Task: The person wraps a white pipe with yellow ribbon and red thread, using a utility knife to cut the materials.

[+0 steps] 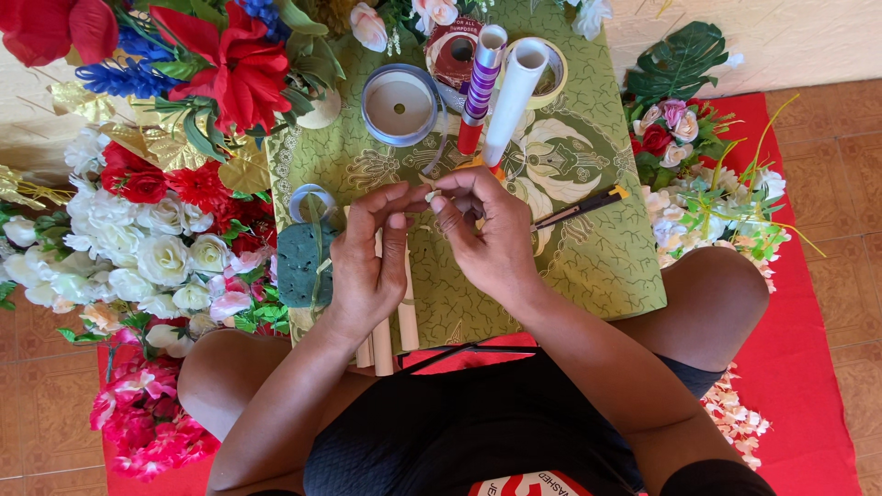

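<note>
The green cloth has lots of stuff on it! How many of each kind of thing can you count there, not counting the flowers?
Round tape or ribbon rolls: 3 (blue-rimmed spool, pale tape ring, small ring)
Rolled tubes: 2 (purple striped, white)
Black-and-yellow cutter: 1
Pale wooden sticks under the hands: at least 2
Total: 8

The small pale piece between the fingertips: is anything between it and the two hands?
Nothing visible is in the way. The left hand and the right hand both pinch the small pale piece directly with their fingertips, above the green patterned cloth.
</note>
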